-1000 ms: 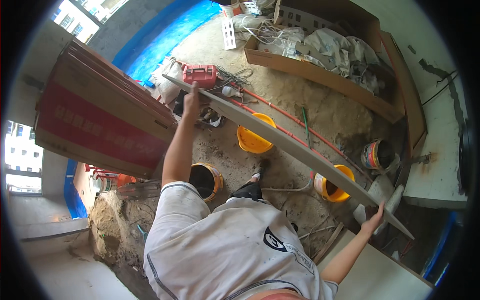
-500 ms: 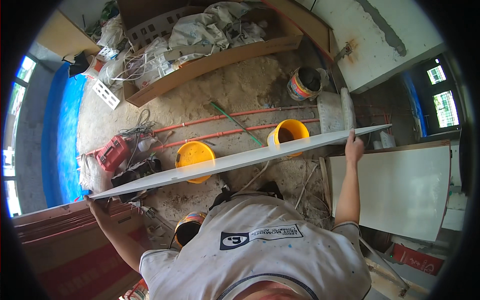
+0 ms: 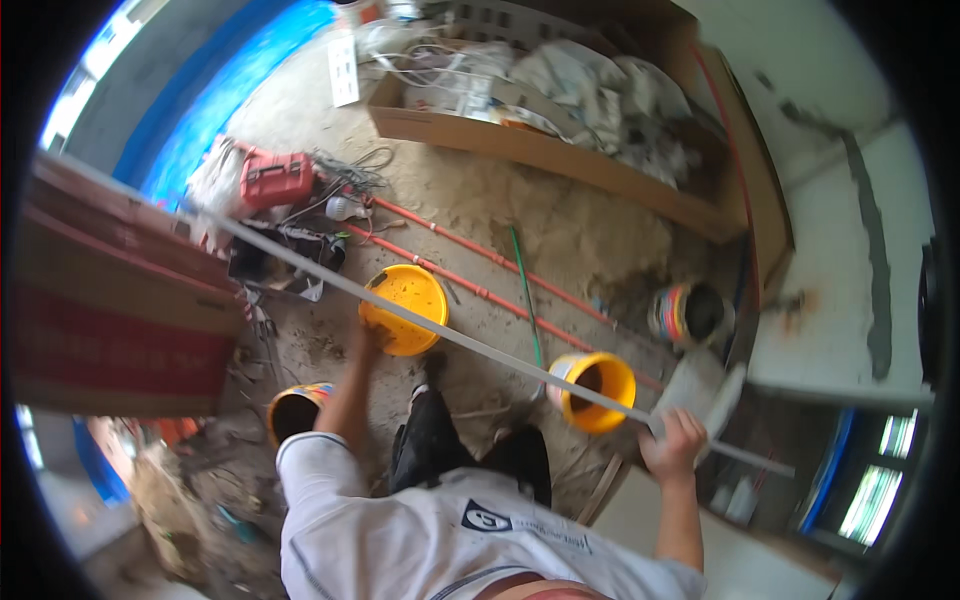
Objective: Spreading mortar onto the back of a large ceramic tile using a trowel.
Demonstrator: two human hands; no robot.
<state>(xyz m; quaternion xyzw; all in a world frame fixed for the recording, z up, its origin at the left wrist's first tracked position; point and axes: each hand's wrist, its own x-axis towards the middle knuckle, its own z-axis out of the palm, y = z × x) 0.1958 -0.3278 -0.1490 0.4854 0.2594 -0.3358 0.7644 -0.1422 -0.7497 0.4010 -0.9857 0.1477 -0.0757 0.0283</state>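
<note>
Curling over the panel (image 3: 520, 365), right fingers (image 3: 688, 425) clasp it; left fingers (image 3: 370, 326): cannot tell.

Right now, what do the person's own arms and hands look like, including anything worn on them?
The white shirt has short sleeves, leaving the forearms uncovered. The right hand is bare, with no glove or watch showing; the left hand is blurred but looks gloveless too. A dark printed patch marks the shirt's front.
</note>
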